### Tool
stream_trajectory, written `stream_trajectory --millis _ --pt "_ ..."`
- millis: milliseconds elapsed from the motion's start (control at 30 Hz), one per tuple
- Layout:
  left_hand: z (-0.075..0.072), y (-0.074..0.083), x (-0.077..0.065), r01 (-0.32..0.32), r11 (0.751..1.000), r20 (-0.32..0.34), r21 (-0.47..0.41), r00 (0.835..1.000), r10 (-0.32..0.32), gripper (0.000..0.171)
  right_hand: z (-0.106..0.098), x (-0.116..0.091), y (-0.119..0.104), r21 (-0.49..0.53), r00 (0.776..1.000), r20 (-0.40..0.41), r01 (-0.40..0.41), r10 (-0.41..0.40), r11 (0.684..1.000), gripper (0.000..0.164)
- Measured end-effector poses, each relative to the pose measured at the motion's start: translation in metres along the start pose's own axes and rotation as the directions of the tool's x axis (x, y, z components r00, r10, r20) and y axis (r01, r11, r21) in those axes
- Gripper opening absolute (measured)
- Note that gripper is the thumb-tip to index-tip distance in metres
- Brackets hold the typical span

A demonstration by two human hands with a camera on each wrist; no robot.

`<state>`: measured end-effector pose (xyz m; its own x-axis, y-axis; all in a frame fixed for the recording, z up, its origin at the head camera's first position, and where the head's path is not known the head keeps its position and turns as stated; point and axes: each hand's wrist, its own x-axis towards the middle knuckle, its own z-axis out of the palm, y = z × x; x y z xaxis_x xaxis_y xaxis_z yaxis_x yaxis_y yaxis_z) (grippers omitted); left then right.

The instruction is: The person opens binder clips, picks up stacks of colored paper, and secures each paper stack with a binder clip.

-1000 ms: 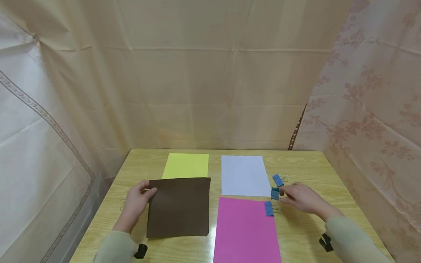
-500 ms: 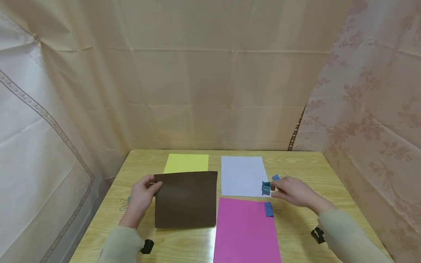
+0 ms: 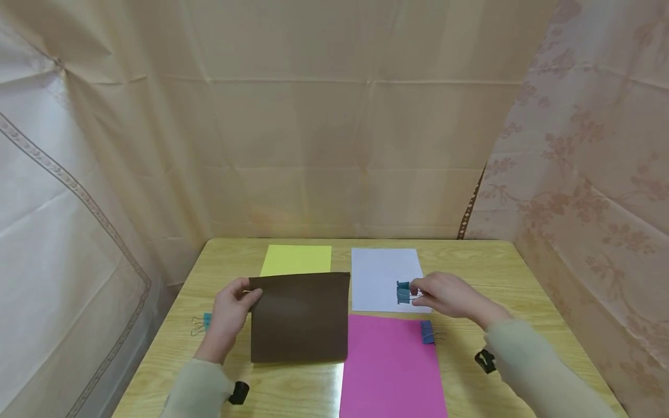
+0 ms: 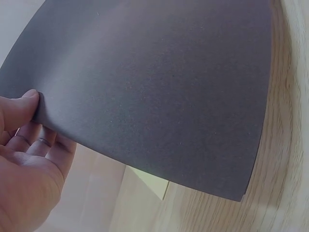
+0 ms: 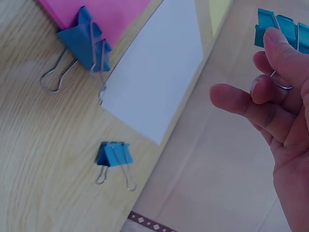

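Note:
My left hand pinches dark brown paper at its upper left edge, thumb in front and fingers behind. The paper is tilted up off the table and hides part of the yellow paper. In the left wrist view, a second layer shows at the paper's lower right corner. Between thumb and fingers, my right hand holds a teal binder clip by its wire handles. The clip's body faces left, over the white paper. The right wrist view shows this clip partly cut off by the frame.
Pink paper lies at the front, a blue binder clip at its upper right edge. Another blue binder clip rests beyond the white paper's corner. Left of my left hand sits a teal binder clip. Curtains enclose the table.
My right hand has carried the teal clip leftward, from beside the white paper to over it. My left hand has lifted the brown paper slightly and shifted it right, now overlapping the pink paper's edge.

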<state>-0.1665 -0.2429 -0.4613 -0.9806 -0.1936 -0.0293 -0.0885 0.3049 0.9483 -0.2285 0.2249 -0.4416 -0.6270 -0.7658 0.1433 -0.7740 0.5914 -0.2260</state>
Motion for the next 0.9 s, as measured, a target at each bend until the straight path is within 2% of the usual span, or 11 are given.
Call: stream_trajectory --millis 267,900 --pt "0.006 0.002 0.000 0.009 1.000 -0.005 -0.020 1.000 -0.009 0.018 -0.002 0.013 -0.008 0.039 0.999 0.040 -0.020 0.019 0.999 0.006" --pt "0.013 0.003 0.002 0.005 1.000 0.001 -0.021 1.000 -0.005 0.016 -0.007 0.036 -0.026 0.079 0.999 0.035 0.017 -0.020 0.997 0.006"
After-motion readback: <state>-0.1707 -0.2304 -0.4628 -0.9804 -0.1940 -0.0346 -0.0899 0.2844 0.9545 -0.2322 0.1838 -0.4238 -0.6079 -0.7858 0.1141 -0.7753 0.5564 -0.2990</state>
